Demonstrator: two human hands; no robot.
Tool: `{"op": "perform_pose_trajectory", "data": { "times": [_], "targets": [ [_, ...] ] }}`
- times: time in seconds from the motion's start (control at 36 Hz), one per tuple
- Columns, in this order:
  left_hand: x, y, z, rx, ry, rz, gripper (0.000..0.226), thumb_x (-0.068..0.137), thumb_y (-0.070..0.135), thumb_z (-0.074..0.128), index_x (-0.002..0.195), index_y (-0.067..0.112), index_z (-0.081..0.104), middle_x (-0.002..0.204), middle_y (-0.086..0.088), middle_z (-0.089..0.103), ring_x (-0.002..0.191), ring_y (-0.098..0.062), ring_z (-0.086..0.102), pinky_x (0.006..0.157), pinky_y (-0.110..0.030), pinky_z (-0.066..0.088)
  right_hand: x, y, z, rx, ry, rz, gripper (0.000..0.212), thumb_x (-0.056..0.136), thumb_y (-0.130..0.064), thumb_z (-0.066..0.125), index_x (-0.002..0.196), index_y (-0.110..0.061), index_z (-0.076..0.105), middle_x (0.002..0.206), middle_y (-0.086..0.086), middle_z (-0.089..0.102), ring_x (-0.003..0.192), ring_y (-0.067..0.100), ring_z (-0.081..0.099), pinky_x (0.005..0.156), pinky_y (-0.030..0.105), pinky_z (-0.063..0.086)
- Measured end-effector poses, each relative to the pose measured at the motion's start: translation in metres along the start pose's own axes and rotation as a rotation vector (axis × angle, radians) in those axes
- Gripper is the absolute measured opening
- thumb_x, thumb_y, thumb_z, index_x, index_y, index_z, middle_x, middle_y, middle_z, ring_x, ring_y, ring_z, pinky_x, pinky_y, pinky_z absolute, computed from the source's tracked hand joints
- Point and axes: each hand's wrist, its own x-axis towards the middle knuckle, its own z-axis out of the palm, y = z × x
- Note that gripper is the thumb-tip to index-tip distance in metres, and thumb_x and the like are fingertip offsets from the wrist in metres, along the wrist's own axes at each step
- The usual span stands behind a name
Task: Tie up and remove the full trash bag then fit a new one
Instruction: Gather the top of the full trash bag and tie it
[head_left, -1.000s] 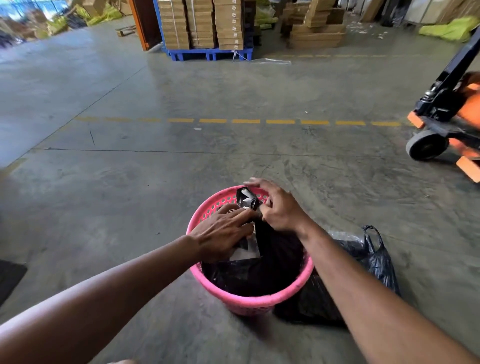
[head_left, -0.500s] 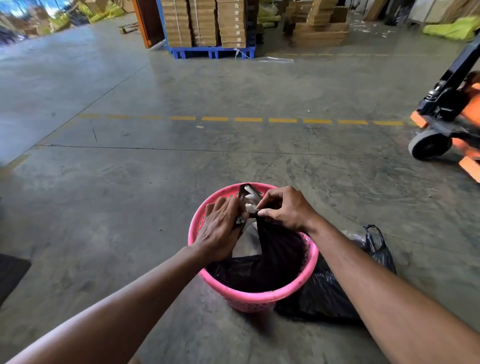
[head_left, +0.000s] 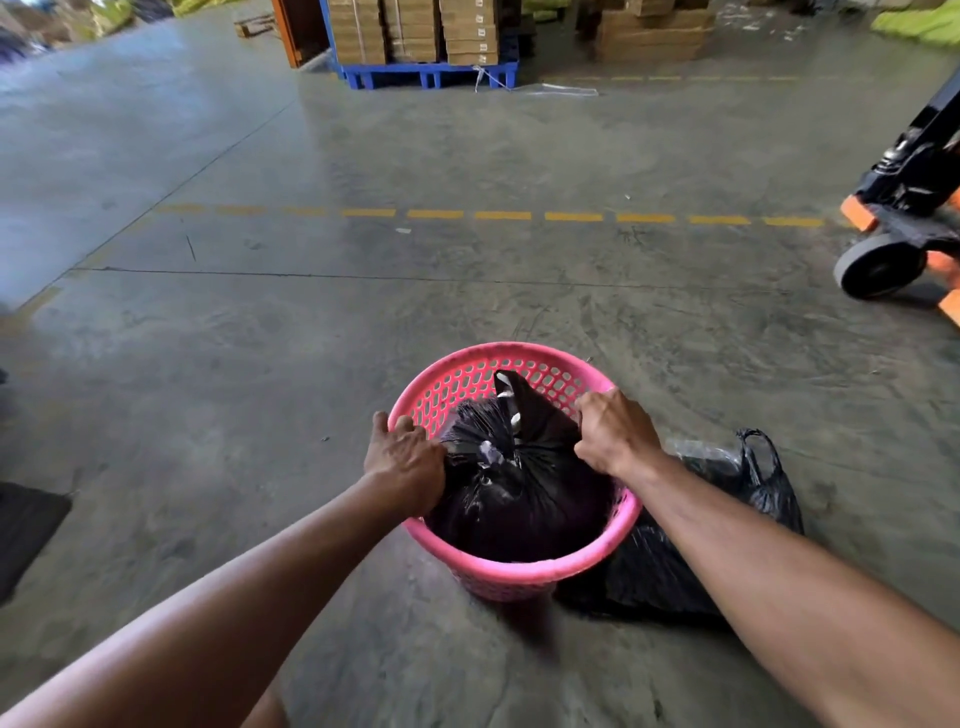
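Head view: concrete floor (head_left: 260, 364) carries a pink basket (head_left: 519, 571), set in open space, likely so the load can be lifted clear. Full black bag (head_left: 519, 499) sits inside, its neck gathered to a knot at centre. A second black bag (head_left: 727, 519) lies just beside, touching the basket, probably kept within reach. Left hand (head_left: 405, 462) is clenched on bag plastic at the rim; right hand (head_left: 615, 434) is fisted on the opposite ear. Outward pull judged to tighten the knot.

Bright daylight shines off the smooth floor (head_left: 363, 156) at the far left, the edges bend and blur, and shadows are soft
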Motion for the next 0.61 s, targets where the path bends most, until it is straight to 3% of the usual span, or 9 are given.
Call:
{"op": "perform_pose_trajectory", "data": {
  "times": [0.08, 0.17, 0.28, 0.33, 0.36, 0.42, 0.44, 0.5, 0.61],
  "targets": [
    [0.001, 0.000, 0.000, 0.071, -0.015, 0.002, 0.033, 0.096, 0.039, 0.044, 0.117, 0.029, 0.067, 0.125, -0.004, 0.059, 0.124, -0.025, 0.044, 0.104, -0.052, 0.023, -0.002, 0.000, 0.004, -0.101, 0.022, -0.013, 0.026, 0.073, -0.001, 0.060, 0.097, -0.008, 0.068, 0.095, 0.013, 0.072, 0.089, 0.036, 0.072, 0.069, 0.037, 0.055],
    [0.005, -0.008, 0.004, -0.049, 0.062, 0.060, 0.035, 0.097, 0.044, 0.038, 0.112, 0.031, 0.067, 0.122, -0.002, 0.056, 0.122, -0.023, 0.044, 0.100, -0.050, 0.027, -0.002, -0.001, 0.007, -0.153, -0.002, -0.019, 0.025, 0.076, -0.003, 0.065, 0.101, -0.008, 0.067, 0.099, 0.012, 0.073, 0.094, 0.034, 0.072, 0.074, 0.038, 0.057],
    [0.012, -0.028, 0.003, -0.705, 0.208, 0.062, 0.042, 0.097, 0.056, 0.042, 0.100, 0.026, 0.071, 0.113, 0.010, 0.061, 0.117, -0.013, 0.052, 0.098, -0.044, 0.037, 0.001, 0.000, 0.001, -0.142, -0.012, 0.000, 0.026, 0.080, -0.001, 0.061, 0.105, -0.007, 0.065, 0.104, 0.013, 0.071, 0.098, 0.035, 0.070, 0.077, 0.039, 0.056],
    [0.016, -0.025, -0.008, -1.184, 0.215, 0.056, 0.052, 0.088, 0.061, 0.049, 0.096, 0.016, 0.073, 0.089, 0.003, 0.066, 0.090, -0.017, 0.061, 0.090, -0.045, 0.047, 0.003, -0.001, -0.003, -0.089, -0.005, 0.023, 0.022, 0.082, -0.001, 0.056, 0.101, -0.007, 0.066, 0.104, 0.014, 0.071, 0.095, 0.036, 0.070, 0.071, 0.038, 0.053],
    [0.015, -0.019, -0.015, -1.408, 0.178, 0.091, 0.053, 0.089, 0.057, 0.052, 0.091, 0.009, 0.074, 0.080, 0.001, 0.066, 0.081, -0.016, 0.061, 0.085, -0.044, 0.049, 0.004, -0.001, -0.005, -0.044, 0.000, 0.048, 0.019, 0.083, -0.005, 0.056, 0.099, -0.008, 0.067, 0.104, 0.014, 0.071, 0.094, 0.037, 0.070, 0.069, 0.036, 0.051],
    [0.017, -0.004, -0.025, -1.747, 0.089, 0.134, 0.043, 0.099, 0.040, 0.054, 0.072, 0.011, 0.072, 0.086, -0.007, 0.076, 0.092, -0.023, 0.072, 0.090, -0.037, 0.052, 0.005, -0.002, -0.009, 0.090, 0.024, 0.096, 0.017, 0.086, -0.018, 0.059, 0.099, -0.012, 0.069, 0.103, 0.012, 0.073, 0.095, 0.036, 0.069, 0.071, 0.035, 0.051],
    [0.018, 0.004, -0.029, -1.868, 0.067, 0.129, 0.043, 0.103, 0.034, 0.053, 0.067, 0.015, 0.069, 0.092, -0.015, 0.078, 0.099, -0.030, 0.073, 0.091, -0.036, 0.054, 0.006, -0.002, -0.011, 0.168, 0.050, 0.110, 0.018, 0.086, -0.024, 0.061, 0.098, -0.015, 0.070, 0.103, 0.011, 0.074, 0.096, 0.035, 0.069, 0.075, 0.035, 0.052],
    [0.019, 0.017, -0.035, -2.015, 0.053, 0.077, 0.040, 0.103, 0.031, 0.053, 0.070, 0.015, 0.068, 0.085, -0.015, 0.076, 0.095, -0.032, 0.073, 0.079, -0.030, 0.057, 0.005, -0.003, -0.015, 0.294, 0.123, 0.095, 0.017, 0.086, -0.029, 0.065, 0.095, -0.018, 0.073, 0.101, 0.010, 0.076, 0.097, 0.035, 0.070, 0.078, 0.036, 0.054],
    [0.025, 0.040, -0.042, -2.115, 0.003, 0.080, 0.021, 0.100, 0.014, 0.055, 0.101, 0.003, 0.072, 0.079, -0.002, 0.062, 0.082, -0.020, 0.063, 0.070, -0.023, 0.051, -0.002, -0.010, -0.019, 0.408, 0.243, -0.009, 0.017, 0.081, -0.032, 0.070, 0.085, -0.016, 0.072, 0.087, 0.007, 0.078, 0.087, 0.032, 0.072, 0.072, 0.037, 0.057]
  ]
}}
